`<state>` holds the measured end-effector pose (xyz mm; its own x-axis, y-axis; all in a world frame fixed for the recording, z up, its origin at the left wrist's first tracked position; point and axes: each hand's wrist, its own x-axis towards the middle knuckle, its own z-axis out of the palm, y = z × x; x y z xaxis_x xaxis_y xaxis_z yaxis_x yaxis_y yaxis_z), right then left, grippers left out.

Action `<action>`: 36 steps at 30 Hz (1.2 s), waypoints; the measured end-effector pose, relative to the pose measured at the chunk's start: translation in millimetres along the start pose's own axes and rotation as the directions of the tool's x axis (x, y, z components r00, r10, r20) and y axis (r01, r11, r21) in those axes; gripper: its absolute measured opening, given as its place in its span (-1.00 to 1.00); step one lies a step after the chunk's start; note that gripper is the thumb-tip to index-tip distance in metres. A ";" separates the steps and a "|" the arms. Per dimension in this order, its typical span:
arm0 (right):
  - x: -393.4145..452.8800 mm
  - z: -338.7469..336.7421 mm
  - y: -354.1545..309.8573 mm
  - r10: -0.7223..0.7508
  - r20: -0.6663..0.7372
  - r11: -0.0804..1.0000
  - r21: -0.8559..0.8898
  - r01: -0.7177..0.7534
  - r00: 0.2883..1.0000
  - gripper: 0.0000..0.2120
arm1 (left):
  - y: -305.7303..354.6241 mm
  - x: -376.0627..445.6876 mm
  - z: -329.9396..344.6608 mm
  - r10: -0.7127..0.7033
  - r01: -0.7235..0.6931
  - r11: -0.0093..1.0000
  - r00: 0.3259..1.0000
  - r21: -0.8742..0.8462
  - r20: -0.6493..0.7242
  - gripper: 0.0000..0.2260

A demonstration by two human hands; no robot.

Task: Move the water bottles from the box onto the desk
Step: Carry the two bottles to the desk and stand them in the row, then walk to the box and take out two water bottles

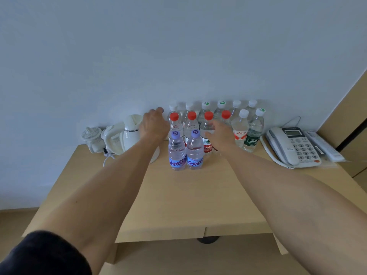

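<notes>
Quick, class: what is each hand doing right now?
Left hand: open, beside the red-capped bottles, holding nothing.
Right hand: open, fingers against a red-capped bottle.

The water bottles (216,128) stand in rows on the desk (198,195) at mid-frame, the rearmost row against the wall (178,46). Two bottles (185,150) stand side by side in front of the rest, nearest the camera. Left of the group sits a kettle (131,133), with a small pot (92,137) further left near the desk's left edge. Right of the bottles lies a telephone (294,145), and a remote control (323,145) lies just beside it at the frame's right. The left hand (154,126) reaches between kettle and bottles; the right hand (219,135) is in front of the middle row.
</notes>
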<state>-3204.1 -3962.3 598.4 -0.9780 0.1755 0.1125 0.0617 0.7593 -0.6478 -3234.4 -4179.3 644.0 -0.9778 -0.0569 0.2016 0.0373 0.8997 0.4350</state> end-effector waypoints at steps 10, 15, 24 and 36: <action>-1.3 -57.8 -2.6 0.036 -0.128 0.975 -0.212 -0.063 0.991 -0.70 | 64.0 16.7 -3.4 0.218 -0.226 0.970 0.972 0.089 0.091 -0.59; -19.3 -88.2 15.1 0.103 -0.190 0.955 -0.255 -0.151 0.976 -0.57 | 108.0 6.6 13.2 0.342 -0.355 0.931 0.929 0.080 0.142 -0.59; -95.0 -148.2 79.0 0.321 -0.297 0.882 -0.253 -0.399 0.899 -0.56 | 184.9 -41.0 58.9 0.545 -0.560 0.829 0.808 0.001 0.224 -0.60; -242.9 -235.4 184.3 0.584 -0.485 0.707 -0.091 -0.701 0.651 -0.47 | 327.7 -179.1 115.2 0.789 -0.787 0.592 0.520 -0.177 0.328 -0.61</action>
<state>-2908.2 -3717.4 629.1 -0.5043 0.8614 0.0608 0.7474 0.4707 -0.4689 -3070.8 -3824.4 649.3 -0.5463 0.8221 0.1603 0.8277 0.5006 0.2536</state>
